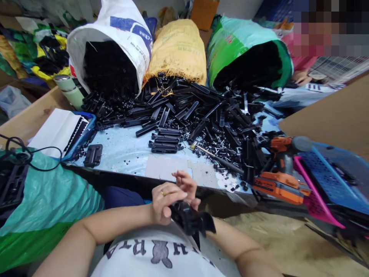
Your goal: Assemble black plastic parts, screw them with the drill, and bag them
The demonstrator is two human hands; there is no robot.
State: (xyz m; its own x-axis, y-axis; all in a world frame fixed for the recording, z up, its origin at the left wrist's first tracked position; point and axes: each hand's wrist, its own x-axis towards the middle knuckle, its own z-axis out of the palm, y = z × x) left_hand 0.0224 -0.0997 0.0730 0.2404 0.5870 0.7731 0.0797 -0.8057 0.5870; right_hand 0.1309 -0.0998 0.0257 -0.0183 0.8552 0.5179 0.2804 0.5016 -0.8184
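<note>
Close to my chest, a black plastic part [188,219] with a flared end is held between my two hands. My left hand [165,202], with a ring on one finger, is closed at the part's upper left edge. Behind it, my right hand [187,186] has its thumb against the part and its other fingers curled upward, partly covered by the left. Several matching long black parts [165,140] lie stacked in a row on the blue tabletop [118,148] ahead. At the table's front edge lie flat grey cardboard pieces [167,167].
Loose black parts and screws [213,134] spill from a white sack [100,34], a yellow sack [178,50] and a green sack [227,50]. An orange cordless drill [281,182] stands at right beside a pink basket [319,204]. Another person's hand [301,78] shows at far right.
</note>
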